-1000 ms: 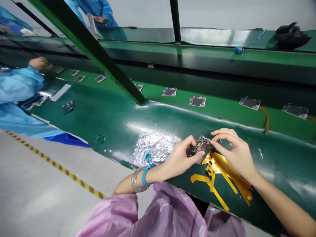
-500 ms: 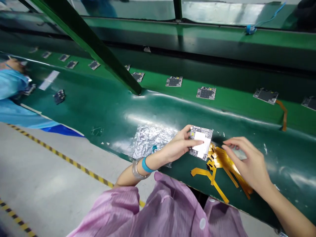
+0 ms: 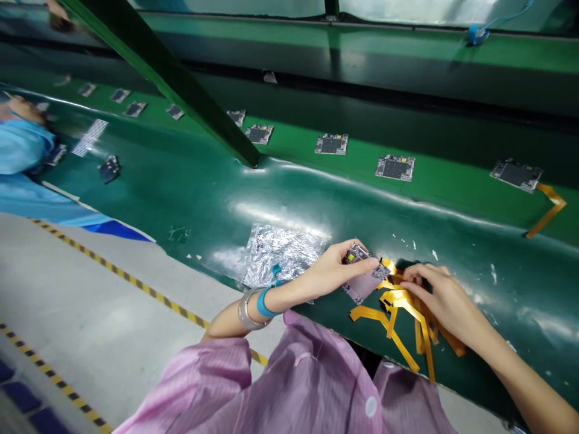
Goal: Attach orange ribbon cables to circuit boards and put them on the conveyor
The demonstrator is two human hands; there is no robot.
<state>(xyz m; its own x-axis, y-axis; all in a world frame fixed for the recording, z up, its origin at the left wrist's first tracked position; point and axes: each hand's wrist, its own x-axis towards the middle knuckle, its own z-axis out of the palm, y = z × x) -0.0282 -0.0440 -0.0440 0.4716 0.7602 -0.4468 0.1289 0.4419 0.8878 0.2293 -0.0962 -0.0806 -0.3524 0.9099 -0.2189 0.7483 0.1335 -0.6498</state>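
1. The left hand (image 3: pixel 337 271) pinches a small flat board (image 3: pixel 365 279) between thumb and fingers, tilted, just above the near edge of the bench (image 3: pixel 190 199).
2. The board is a thin rectangle with a pale pinkish face and a darker, busier end under the fingertips; no writing on it can be read.
3. The right hand (image 3: pixel 441 298) is closed lightly on a strip from the pile of flex strips (image 3: pixel 407 313), fingers curled round it.
4. The strips are thin, glossy amber ribbons with branching ends, lying tangled on the bench just right of the board and touching it.
5. The bench is covered in a shiny dark green mat that ripples and reflects light.
6. A crinkled silver foil bag (image 3: pixel 283 256) lies flat beside the left wrist.
7. The left wrist wears a blue strap (image 3: pixel 263 303) and a clear bangle.
8. More boards (image 3: pixel 395 167) sit in a row on the matte green belt (image 3: pixel 443 187) behind.
9. A blue sleeve (image 3: pixel 22 150) of another person shows at far left.
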